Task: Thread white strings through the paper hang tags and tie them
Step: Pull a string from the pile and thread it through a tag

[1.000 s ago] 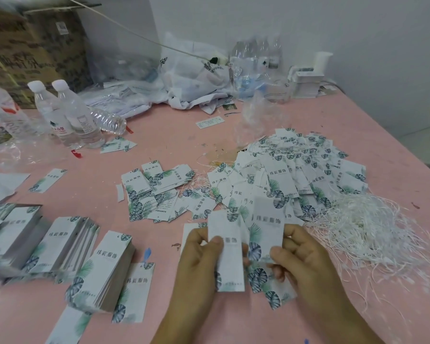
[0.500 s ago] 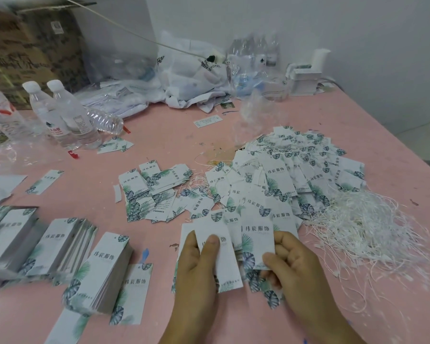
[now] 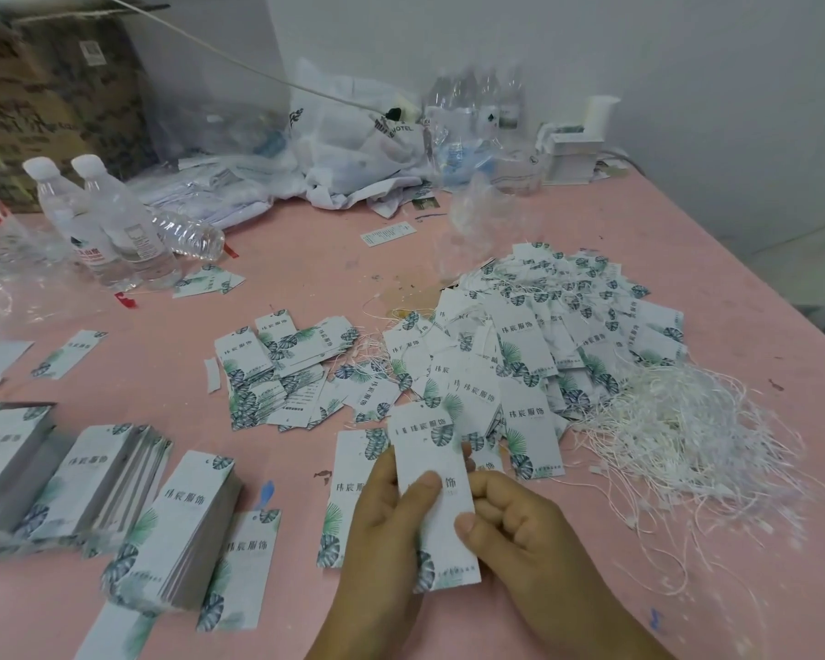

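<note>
While both hands pinch it above the tabletop (image 3: 306, 259), left grip (image 3: 391, 507) and right grip (image 3: 515, 521) clamped on its edges, the tag (image 3: 432, 493) stands lengthwise, hole end pointing away.

Soft, even indoor light, slightly dim and bluish, faint shadows under the hands (image 3: 453, 531), no harsh glare, wide-angle bending at the edges, motion blur on the stacked tags (image 3: 44, 473) at left
</note>
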`<action>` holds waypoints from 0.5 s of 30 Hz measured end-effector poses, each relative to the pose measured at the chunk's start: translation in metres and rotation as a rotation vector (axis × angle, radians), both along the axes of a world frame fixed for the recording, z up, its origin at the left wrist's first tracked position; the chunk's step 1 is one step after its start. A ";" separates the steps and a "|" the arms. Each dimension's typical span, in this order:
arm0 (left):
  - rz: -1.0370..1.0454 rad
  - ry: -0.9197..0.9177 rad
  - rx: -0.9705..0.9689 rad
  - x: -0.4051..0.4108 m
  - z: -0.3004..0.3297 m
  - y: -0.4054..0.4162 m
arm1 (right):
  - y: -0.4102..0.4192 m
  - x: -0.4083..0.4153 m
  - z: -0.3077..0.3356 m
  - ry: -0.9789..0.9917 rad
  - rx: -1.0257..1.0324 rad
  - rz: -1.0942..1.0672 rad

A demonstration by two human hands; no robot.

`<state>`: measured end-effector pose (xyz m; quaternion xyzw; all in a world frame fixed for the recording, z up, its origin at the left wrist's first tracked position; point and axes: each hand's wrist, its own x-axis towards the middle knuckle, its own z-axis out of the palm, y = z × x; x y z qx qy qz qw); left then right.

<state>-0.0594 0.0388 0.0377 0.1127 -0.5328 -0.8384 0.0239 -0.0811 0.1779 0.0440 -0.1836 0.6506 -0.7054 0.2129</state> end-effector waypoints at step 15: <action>0.012 -0.048 0.318 -0.001 0.008 0.009 | 0.096 -0.064 0.007 0.190 0.924 -0.565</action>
